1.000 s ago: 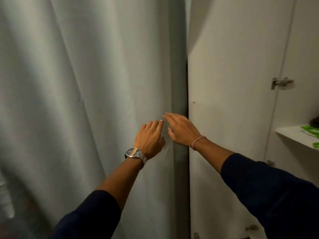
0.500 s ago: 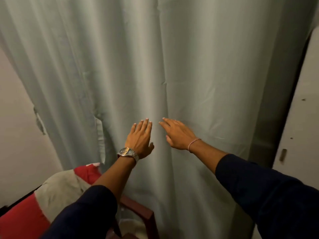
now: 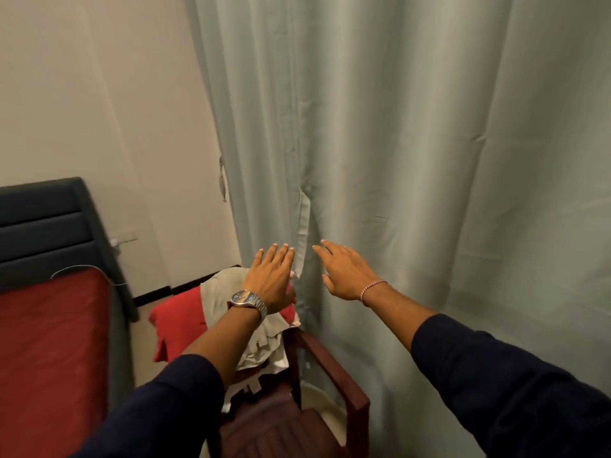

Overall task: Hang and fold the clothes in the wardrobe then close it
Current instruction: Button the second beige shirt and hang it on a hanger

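A heap of clothes (image 3: 218, 312), red and beige pieces, lies on a dark red chair (image 3: 334, 365) at the lower middle. My left hand (image 3: 269, 280), with a wristwatch, hovers flat above the heap, fingers apart and empty. My right hand (image 3: 344, 271), with a bracelet, reaches out beside it toward the pale grey-green curtain (image 3: 413, 143), fingers spread and holding nothing. The wardrobe is out of view.
A bed with a red mattress (image 3: 49, 352) and a dark padded headboard (image 3: 43, 223) stands at the left against the beige wall (image 3: 99, 94). The curtain hangs down behind the chair, filling the right side of the view.
My view has swung left, away from the white wardrobe door and across the curtain, to the chair, clothes and bed. Both hands stay stretched out and empty.
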